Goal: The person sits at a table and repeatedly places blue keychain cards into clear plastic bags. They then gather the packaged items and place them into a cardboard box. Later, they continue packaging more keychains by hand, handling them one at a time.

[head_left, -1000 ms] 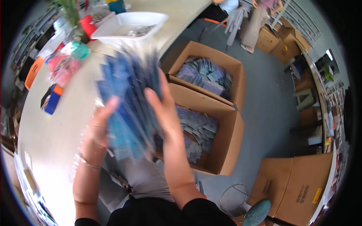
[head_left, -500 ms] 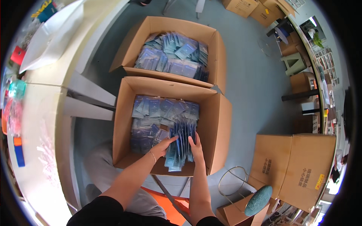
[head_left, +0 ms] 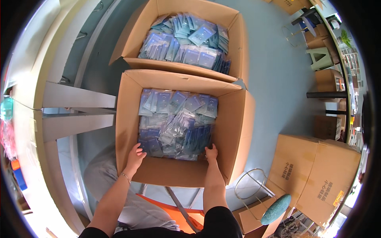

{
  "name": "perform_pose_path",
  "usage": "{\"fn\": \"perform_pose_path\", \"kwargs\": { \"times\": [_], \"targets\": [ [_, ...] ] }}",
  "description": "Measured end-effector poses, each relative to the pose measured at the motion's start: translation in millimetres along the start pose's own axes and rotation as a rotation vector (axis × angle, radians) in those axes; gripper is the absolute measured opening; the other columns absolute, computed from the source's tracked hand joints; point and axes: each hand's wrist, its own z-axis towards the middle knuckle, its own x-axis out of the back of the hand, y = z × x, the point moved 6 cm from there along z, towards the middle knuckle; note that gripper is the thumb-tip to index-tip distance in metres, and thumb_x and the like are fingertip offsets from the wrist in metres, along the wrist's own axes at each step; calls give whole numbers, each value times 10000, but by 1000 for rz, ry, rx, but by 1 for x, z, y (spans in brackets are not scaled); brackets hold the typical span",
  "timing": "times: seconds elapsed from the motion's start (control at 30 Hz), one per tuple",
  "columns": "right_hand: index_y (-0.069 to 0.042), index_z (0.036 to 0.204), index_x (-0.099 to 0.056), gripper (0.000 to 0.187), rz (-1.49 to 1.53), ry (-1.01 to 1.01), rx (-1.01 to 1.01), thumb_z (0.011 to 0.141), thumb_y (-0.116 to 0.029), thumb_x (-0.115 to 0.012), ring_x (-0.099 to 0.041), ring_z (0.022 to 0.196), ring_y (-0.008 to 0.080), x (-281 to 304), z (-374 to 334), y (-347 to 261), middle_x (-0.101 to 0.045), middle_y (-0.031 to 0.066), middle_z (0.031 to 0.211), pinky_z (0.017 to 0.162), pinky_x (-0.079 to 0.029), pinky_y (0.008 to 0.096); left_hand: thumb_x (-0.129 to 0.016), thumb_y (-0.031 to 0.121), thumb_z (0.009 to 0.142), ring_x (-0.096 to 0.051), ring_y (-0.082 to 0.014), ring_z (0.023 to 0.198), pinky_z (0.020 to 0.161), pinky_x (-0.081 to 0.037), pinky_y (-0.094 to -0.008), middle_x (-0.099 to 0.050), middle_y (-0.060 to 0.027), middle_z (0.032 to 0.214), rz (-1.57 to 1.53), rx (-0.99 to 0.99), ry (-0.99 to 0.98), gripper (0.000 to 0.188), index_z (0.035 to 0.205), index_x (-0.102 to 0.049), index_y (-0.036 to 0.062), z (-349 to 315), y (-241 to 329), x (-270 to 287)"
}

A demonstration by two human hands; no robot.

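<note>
Both hands down inside the near box (head_left: 238, 131), at six o'clock of the pile of blue packets (head_left: 176, 121): left hand (head_left: 135, 155) loosely curled at the pile's edge, right hand (head_left: 211, 152) fingers spread against it, neither gripping a packet. Near box roughly half full; far box (head_left: 242, 39) at twelve o'clock heaped higher. Worktop (head_left: 24, 79) at nine o'clock.

Second open cardboard box (head_left: 131, 47) at top, full of blue packets. Pale counter (head_left: 35, 63) along left w/ red and orange items (too blurred to identify). Closed cardboard boxes (head_left: 317, 174) at right on blue-grey floor (head_left: 278, 79); teal-seated stool (head_left: 276, 209) below.
</note>
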Motion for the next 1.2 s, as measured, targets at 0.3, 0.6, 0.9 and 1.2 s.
{"fn": "perform_pose_path", "kwargs": {
  "times": [0.3,0.6,0.9,1.2],
  "targets": [
    [-28,1412,-404,765,-76,98,-188,779,-253,-769,-589,1151,380,-41,-10,56,-552,264,1303,984,-462,442,-730,202,851,-558,-288,1177,985,-452,-395,-563,-203,1253,145,-285,-311,626,1376,-439,24,-109,65,-19],
    [-220,1511,-266,969,-101,70,378,722,-141,-824,-407,1306,380,-38,52,-65,-256,202,1539,1062,-385,465,-605,183,878,-382,-377,1329,955,-282,-754,-362,-178,1457,1374,-570,-495,720,1513,-265,195,-148,-31,-107],
    [-356,1507,-256,894,-527,-366,274,767,-575,-709,-189,1403,453,-106,16,-93,-164,217,1554,986,-346,691,-564,123,876,-417,-366,1279,897,-316,-768,-403,-199,1383,1300,-385,-535,719,1516,-275,282,-115,-40,-115],
    [-64,1350,-443,667,-421,432,279,812,-354,-709,-483,1192,386,-40,-22,-73,-532,180,1220,945,-438,513,-567,81,868,-412,-361,1281,902,-317,-765,-423,-187,1363,1256,-371,-529,741,1515,-272,291,-117,-39,-113]
  ]
}}
